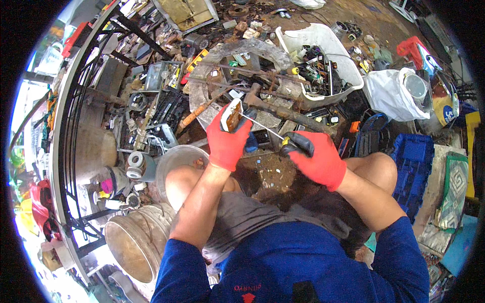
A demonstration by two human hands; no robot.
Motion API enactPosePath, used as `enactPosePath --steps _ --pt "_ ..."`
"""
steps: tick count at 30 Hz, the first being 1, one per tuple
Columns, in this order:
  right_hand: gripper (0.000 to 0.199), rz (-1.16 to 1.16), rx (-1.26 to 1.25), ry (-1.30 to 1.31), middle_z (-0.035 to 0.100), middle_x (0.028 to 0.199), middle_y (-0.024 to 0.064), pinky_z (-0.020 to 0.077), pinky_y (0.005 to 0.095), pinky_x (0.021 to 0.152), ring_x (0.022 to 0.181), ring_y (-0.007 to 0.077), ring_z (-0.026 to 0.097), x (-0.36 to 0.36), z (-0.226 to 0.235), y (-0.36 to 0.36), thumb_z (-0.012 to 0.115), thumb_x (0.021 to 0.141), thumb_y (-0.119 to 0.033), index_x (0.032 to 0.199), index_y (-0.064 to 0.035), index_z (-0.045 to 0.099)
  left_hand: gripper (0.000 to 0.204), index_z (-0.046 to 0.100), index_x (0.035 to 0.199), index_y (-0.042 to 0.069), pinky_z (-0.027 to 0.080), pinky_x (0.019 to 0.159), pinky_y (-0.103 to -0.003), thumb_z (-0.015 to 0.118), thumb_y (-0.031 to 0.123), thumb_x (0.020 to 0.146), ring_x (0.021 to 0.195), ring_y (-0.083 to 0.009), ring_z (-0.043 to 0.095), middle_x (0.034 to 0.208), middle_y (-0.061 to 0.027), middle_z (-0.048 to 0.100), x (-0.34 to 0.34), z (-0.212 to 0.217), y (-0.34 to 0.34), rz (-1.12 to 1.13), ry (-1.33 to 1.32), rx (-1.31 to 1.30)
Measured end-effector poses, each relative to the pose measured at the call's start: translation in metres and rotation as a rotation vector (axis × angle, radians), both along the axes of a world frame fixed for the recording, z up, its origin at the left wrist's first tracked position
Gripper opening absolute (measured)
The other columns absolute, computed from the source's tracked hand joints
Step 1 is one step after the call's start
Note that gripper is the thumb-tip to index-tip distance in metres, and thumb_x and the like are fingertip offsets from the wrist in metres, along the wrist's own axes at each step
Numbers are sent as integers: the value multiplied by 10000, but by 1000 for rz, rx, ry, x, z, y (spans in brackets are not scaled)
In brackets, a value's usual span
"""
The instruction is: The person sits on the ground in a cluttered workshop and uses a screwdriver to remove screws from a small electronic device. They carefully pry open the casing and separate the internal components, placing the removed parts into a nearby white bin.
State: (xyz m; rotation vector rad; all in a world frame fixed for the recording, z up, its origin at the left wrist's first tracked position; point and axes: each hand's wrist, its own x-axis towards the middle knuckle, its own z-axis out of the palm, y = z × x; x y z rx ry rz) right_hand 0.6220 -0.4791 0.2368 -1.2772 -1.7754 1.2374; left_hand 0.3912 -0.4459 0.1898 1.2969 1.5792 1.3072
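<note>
My left hand (227,146), in a red glove with dark fingertips, grips a small white-edged device (234,114) with a brown inner face, perhaps a circuit board. In my right hand (323,161), gloved the same way, is a screwdriver (262,127) with a black and yellow handle. Its thin metal shaft points left, and the tip meets or nearly meets the device; the exact contact is too small to tell. Just beyond my hands lies a rusty hammer (290,115) on a round, worn work block (202,103). A tool's wooden handle (192,117) lies left of the device.
A white tub (348,63) of mixed black parts stands at the far right of the block, beside a white sack (391,93). Blue plastic crates (411,169) lie to my right. A clear bucket (177,156) and a dirty bucket (129,245) stand left, near a black metal frame (65,151).
</note>
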Motion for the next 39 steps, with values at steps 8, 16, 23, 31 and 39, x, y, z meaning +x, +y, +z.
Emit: enactPosePath --steps 8,16,23,31,39 --pt "464 -88 399 -99 692 1030 166 528 409 816 917 351 665 2 -10 25 720 762 -281 1164 -61 651 463 651 1186 8 497 915 -327 780 135 760 1005 -172 655 1091 -112 705 5 -7 9 74 225 235" --pt "339 412 -176 200 589 681 28 408 241 542 581 101 519 29 -8 49 460 983 -250 1005 16 669 421 662 1121 -20 520 820 -316 791 179 773 891 -165 677 987 -96 726 10 -15 1 105 136 72" --pt "273 5 400 -279 667 754 97 505 376 610 667 288 645 5 -15 22 655 807 -309 913 -58 680 436 666 1116 -8 528 786 -322 792 227 771 853 -172 685 929 -102 731 6 -24 3 94 197 102" --pt "340 21 913 -496 658 880 98 536 392 705 814 326 640 5 -11 21 713 699 -201 1014 -92 648 334 665 1062 7 502 679 -276 763 197 806 750 -122 645 854 -55 701 7 -23 1 95 182 86" --pt "390 1 410 -182 701 1008 57 527 310 824 894 186 667 23 -7 28 735 750 -54 1131 -37 653 383 628 1162 9 502 845 -313 701 163 819 946 -220 667 1027 -116 702 19 -17 2 -9 130 261"
